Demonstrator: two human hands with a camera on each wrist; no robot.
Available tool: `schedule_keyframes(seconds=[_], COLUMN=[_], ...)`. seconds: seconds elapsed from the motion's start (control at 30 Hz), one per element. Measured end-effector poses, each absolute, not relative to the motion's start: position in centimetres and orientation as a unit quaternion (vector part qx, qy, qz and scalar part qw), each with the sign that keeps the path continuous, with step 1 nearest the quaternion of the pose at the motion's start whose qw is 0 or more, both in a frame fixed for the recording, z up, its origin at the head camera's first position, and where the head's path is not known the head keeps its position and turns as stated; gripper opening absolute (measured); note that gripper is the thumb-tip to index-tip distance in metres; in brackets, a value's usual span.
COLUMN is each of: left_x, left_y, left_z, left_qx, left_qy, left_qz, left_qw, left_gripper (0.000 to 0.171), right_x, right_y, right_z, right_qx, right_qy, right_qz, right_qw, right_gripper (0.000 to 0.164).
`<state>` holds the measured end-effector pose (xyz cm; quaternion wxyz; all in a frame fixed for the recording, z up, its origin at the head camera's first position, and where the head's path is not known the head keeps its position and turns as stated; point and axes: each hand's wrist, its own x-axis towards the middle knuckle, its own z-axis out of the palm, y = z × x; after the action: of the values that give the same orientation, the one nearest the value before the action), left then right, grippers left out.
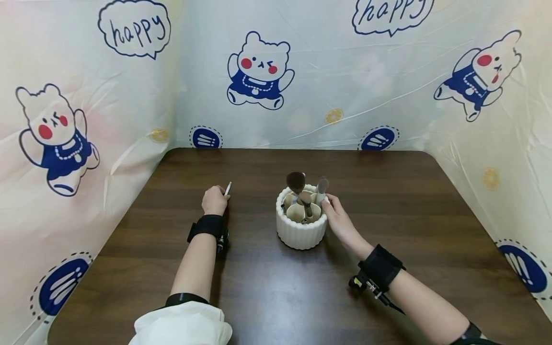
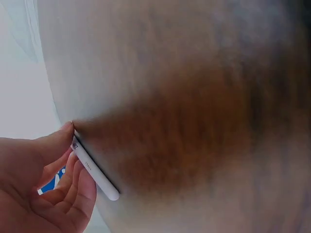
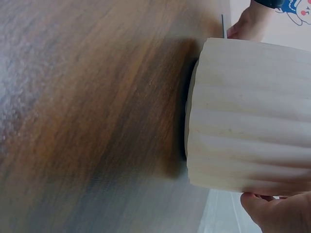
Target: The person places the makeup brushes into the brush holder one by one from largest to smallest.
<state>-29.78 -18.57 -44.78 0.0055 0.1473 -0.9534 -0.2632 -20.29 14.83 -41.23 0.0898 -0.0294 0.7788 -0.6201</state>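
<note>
My left hand is at the left of the table and pinches a slim white stick between thumb and fingers. The stick has a rounded end and small dark print; in the head view it points up and away. My right hand holds the right side of a white ribbed brush holder, thumb and fingers against its wall near the rim. Several makeup brushes stand in its compartments, among them a large dark one, a smaller brown one and a pale grey one. In the right wrist view the holder's ribbed wall hides most of the fingers.
The holder stands upright on a dark brown wooden table with rounded far corners. A pale curtain with bear drawings surrounds the table at the back and sides. Black straps with small cameras sit on both wrists.
</note>
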Motion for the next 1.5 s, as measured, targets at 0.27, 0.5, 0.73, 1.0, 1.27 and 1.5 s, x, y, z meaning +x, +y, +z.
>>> schedule_keyframes(seconds=[0.27,0.5,0.73,1.0,1.27,1.5], left_x=[-29.5,-29.1,-28.9,-28.0,-23.3,-18.4], left_y=[-18.6,-18.8,-18.8,-17.0,-12.5,-8.9], left_z=[-44.5,-44.2,-42.4,-37.3,-31.3,-28.8], left_qx=[0.147,0.144,0.119,0.069,-0.042,-0.145], left_qy=[-0.955,-0.947,-0.920,-0.885,-0.841,-0.824], left_qz=[-0.256,-0.284,-0.351,-0.433,-0.510,-0.526], left_qw=[0.013,0.035,0.124,0.158,0.175,0.153], left_gripper=[0.023,0.025,0.025,0.026,0.027,0.020], right_x=[-20.3,-20.3,-20.4,-20.3,-20.2,-20.3], right_y=[14.8,14.8,14.8,14.8,14.9,14.9], right_z=[-41.3,-41.3,-41.4,-41.4,-41.4,-41.2], right_qx=[-0.031,-0.031,-0.029,-0.031,-0.034,-0.037], right_qy=[0.778,0.781,0.781,0.784,0.780,0.777], right_qz=[-0.621,-0.618,-0.618,-0.614,-0.617,-0.620], right_qw=[0.086,0.089,0.087,0.092,0.098,0.102], right_gripper=[0.046,0.047,0.047,0.048,0.048,0.049])
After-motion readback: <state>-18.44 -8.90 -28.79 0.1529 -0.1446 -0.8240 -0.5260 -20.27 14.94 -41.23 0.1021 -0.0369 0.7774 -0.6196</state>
